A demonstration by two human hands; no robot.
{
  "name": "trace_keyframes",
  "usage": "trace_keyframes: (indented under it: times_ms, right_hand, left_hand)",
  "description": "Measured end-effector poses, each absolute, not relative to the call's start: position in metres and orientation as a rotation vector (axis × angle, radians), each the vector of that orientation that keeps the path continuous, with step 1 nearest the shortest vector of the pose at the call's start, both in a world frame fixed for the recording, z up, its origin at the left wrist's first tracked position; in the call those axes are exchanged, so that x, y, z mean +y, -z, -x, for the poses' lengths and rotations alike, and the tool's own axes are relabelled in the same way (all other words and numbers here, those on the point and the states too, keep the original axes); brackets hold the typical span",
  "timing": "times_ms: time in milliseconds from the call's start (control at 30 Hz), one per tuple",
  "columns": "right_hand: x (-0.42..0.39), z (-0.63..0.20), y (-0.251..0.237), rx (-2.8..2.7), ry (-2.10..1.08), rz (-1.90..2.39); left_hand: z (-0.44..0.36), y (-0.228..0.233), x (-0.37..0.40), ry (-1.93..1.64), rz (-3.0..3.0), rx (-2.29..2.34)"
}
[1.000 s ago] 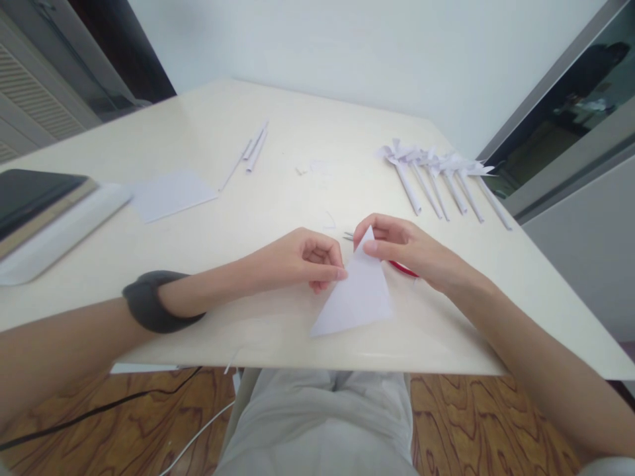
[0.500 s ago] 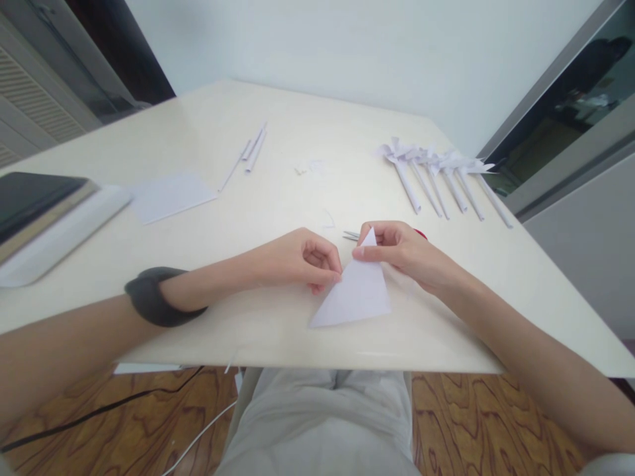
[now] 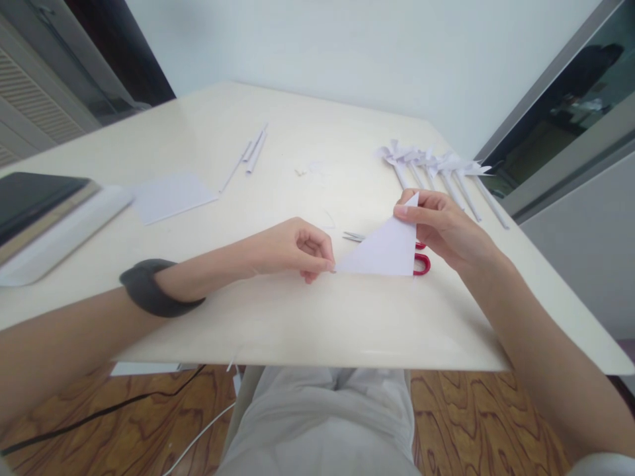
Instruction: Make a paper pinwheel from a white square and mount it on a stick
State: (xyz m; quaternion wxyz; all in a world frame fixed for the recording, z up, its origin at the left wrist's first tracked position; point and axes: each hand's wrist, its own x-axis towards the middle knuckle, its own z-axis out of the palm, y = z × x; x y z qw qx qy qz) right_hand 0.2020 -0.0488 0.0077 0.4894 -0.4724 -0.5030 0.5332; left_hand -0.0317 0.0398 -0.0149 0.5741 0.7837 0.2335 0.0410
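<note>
Both hands, left (image 3: 297, 251) and right (image 3: 441, 221), pinch a paper triangle (image 3: 384, 251) over the cream table (image 3: 307, 317) by a white wall (image 3: 347, 46).

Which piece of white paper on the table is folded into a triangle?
The folded triangle held between both hands, over the red-handled scissors; the flat sheet far left lies unfolded.

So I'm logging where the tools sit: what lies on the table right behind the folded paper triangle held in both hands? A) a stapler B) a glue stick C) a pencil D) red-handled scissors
D: red handle loops show beside the folded paper triangle and metal blade tips poke out left, so the scissors lie behind it.
</note>
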Motion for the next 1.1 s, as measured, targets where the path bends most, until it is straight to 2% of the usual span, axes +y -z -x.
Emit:
trace_keyframes:
  times_ms: [200, 367, 533, 733, 1100]
  right_hand:
    - [-0.046, -0.213, -0.010, -1.210, -1.252, 1.193]
    - [-0.049, -0.187, 0.001, -1.320, -1.323, 1.241]
    - [-0.054, -0.160, 0.010, -1.387, -1.171, 1.301]
    - [-0.054, -0.164, 0.007, -1.410, -1.087, 1.322]
    - [-0.051, -0.175, 0.003, -1.739, -1.190, 1.444]
  left_hand:
    - [0.033, 0.029, 0.047, -0.015, -1.845, 0.534]
    - [0.030, 0.022, 0.043, -0.196, -1.727, 0.554]
    - [0.029, 0.016, 0.034, -0.250, -1.617, 0.528]
    - [0.029, 0.021, 0.036, -0.231, -1.627, 0.548]
    - [0.029, 0.024, 0.037, -0.304, -1.713, 0.506]
